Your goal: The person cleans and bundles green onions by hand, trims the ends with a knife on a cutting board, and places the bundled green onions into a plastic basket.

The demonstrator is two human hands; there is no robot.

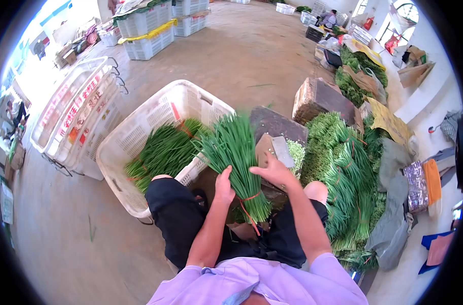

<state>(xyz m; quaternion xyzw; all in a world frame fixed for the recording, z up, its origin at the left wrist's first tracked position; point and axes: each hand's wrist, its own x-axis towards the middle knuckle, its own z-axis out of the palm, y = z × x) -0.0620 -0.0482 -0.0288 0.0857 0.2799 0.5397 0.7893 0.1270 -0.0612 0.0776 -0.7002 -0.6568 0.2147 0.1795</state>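
A large bundle of long green stalks [234,150], tied low down with a red band [250,197], stands tilted above my lap. My left hand [224,186] is closed round its left side. On the right, my right hand [273,172] has its thumb and fingers spread beside the bundle, near its edge. Just beyond that hand, a flat grey piece [282,151] lies by a brown block. More tied green bundles [165,150] lie in the white plastic crate [120,195] at my left knee.
Many stalk bundles [350,173] are heaped at my right beside grey sheeting [391,223]. A dark-topped block [325,99] stands ahead of them. Nested white crates [79,119] stand on the left, stacked crates [149,44] farther back. A person [329,19] sits far off at the back right.
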